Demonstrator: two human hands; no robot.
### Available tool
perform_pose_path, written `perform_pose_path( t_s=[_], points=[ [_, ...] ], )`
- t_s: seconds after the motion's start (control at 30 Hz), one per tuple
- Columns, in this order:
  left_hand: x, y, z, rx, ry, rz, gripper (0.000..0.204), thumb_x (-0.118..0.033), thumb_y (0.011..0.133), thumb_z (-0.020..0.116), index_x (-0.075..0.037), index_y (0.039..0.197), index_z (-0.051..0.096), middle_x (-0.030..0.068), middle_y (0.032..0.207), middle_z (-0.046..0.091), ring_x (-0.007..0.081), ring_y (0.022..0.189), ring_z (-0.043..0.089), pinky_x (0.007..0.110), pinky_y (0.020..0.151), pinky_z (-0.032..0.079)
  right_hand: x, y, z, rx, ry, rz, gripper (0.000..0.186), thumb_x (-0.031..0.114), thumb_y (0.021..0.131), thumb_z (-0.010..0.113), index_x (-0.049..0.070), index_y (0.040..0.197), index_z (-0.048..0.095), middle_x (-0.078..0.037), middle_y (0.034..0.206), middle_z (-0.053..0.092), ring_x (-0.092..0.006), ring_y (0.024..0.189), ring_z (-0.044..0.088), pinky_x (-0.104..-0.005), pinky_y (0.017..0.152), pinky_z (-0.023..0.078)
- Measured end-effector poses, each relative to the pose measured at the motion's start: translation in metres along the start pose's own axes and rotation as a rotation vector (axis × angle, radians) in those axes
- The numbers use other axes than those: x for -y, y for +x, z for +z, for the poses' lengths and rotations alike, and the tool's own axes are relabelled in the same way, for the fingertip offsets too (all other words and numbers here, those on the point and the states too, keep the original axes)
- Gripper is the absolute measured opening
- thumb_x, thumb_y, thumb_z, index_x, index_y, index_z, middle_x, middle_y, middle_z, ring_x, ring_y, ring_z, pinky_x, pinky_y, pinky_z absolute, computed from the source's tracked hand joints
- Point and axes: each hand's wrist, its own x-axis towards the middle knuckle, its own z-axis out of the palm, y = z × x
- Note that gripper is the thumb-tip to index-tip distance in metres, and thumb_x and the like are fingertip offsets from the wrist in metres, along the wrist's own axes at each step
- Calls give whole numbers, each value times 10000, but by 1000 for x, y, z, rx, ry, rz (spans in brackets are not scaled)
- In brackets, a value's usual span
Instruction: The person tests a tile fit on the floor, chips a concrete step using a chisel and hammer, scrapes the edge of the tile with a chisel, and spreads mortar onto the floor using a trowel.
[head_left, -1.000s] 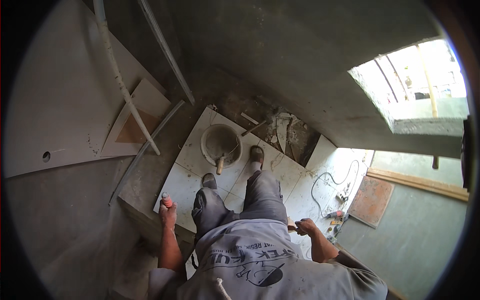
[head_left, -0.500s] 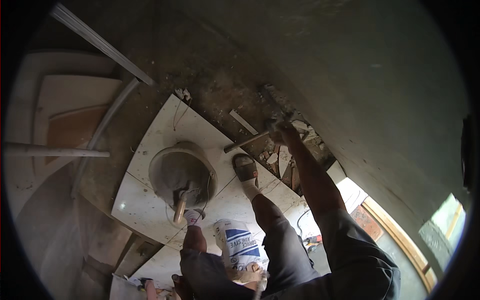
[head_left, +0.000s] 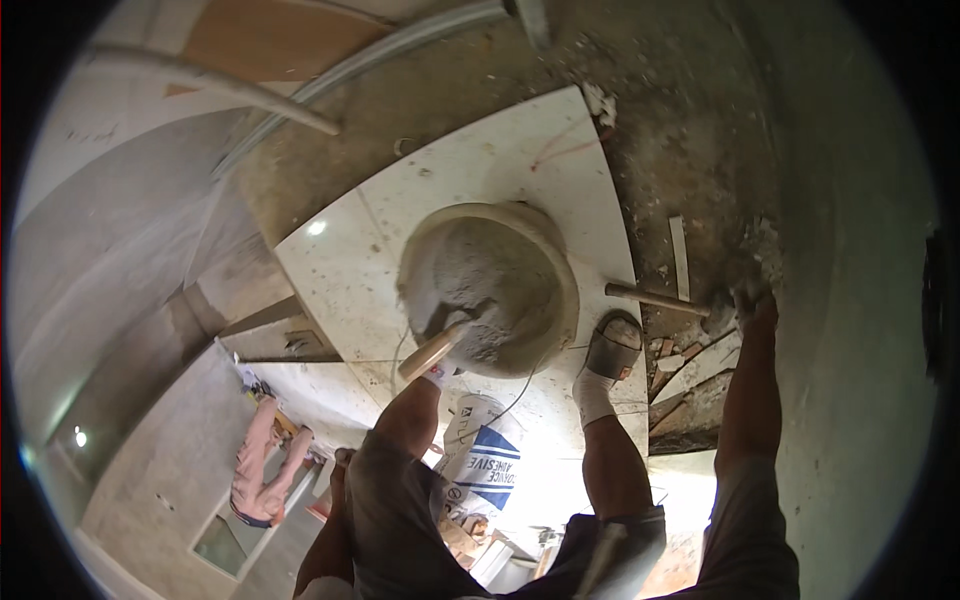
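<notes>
My right hand (head_left: pixel 755 300) is down at the right, at the rubble beside the wall, by a long-handled tool (head_left: pixel 650 295); its grip is too dark to make out. My left hand (head_left: pixel 342 468) is low beside my left leg, fingers mostly hidden. A round tub (head_left: pixel 562 280) of grey mix sits on white tiles (head_left: pixel 350 280) in front of my feet, with a wooden-handled trowel (head_left: pixel 428 352) resting in it. A white sack (head_left: pixel 478 460) printed in blue shows between my legs.
Broken tile pieces (head_left: pixel 700 375) lie in bare floor along the right wall (head_left: pixel 850 300). A pale pipe (head_left: pixel 250 95), curved metal channel (head_left: pixel 380 50) and boards (head_left: pixel 240 35) are top left. Pink trousers (head_left: pixel 262 470) show lower left; whether worn, I cannot tell.
My view has tilted down and turned toward the tub. My right hand has moved from beside my hip to the rubble. The red object earlier in my left hand is no longer clearly visible.
</notes>
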Motion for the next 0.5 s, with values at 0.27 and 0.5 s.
perform_pose_path(
  t_s=[0.27,0.5],
  points=[
    [-38,-54,-51,-61,-103,-9,330,-271,770,671,-54,960,511,205,815,625,398,796,610,458,702,474,222,-173,-29,-71,-76,260,508,50,745,627,58,1204,410,-91,842,556,-187,664,557,-303,543,447],
    [-6,-97,-120,-130,-215,-164,380,-275,724,695,-43,968,518,221,867,638,406,844,611,474,738,477,312,-266,-75,359,-939,143,251,264,761,550,25,745,627,-187,767,639,-292,656,645,-394,655,503]
  ],
)
